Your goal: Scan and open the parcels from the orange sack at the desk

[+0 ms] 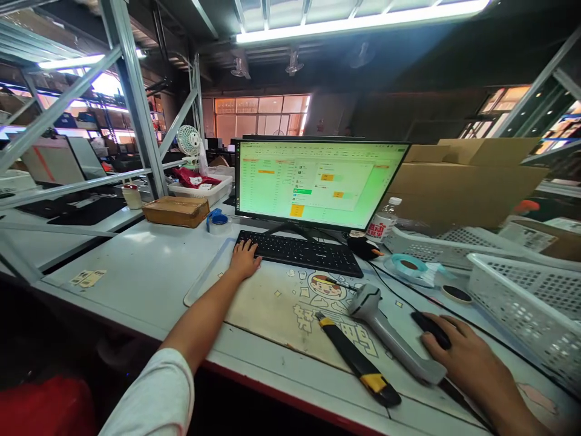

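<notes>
My left hand (245, 260) rests on the left end of a black keyboard (304, 251), fingers spread over the keys. My right hand (472, 351) is laid over a black computer mouse (433, 330), fingers curved round it. Left of the mouse lies a grey barcode scanner (390, 333), its head pointing to the monitor. A black and yellow utility knife (358, 360) lies beside the scanner on a cream desk mat (272, 315) with a cartoon print. Behind the keyboard stands a lit monitor (313, 181) showing a spreadsheet and a chat window.
White plastic baskets (526, 290) stand at the right, near tape rolls (411, 266) and a bottle (381, 224). A large cardboard box (463, 181) is behind them. At the left are a brown box (177, 212), blue tape (218, 221) and a metal shelf post (136, 103).
</notes>
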{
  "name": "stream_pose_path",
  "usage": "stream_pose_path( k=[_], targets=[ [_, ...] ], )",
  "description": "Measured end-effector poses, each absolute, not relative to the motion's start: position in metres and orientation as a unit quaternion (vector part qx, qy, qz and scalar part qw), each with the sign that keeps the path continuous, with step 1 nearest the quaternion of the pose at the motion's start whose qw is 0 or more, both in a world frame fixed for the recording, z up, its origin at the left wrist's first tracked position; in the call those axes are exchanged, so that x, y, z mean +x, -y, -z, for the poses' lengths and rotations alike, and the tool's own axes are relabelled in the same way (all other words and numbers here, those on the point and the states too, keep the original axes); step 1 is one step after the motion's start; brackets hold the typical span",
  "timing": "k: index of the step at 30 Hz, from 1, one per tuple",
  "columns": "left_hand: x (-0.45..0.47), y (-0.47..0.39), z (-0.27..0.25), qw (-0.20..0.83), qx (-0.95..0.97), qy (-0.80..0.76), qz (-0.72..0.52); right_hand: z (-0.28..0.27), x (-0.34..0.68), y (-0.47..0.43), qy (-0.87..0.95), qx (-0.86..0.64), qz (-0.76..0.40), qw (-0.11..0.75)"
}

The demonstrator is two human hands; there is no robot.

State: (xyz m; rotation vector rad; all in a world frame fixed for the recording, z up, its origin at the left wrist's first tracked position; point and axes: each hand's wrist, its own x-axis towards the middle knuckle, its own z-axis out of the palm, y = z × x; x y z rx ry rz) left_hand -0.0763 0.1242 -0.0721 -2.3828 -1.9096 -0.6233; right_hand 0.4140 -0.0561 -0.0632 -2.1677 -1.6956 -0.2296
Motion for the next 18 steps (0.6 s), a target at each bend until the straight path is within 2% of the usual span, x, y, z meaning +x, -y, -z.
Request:
stream_pose_path(
  k=[18],
  targets=[
    [-0.0728,-0.1245,0.0741,0.011,-0.765,0.610,0.206,0.0622,0.4143,0.0549,0.600,-0.776,0.088,0.175]
  ],
)
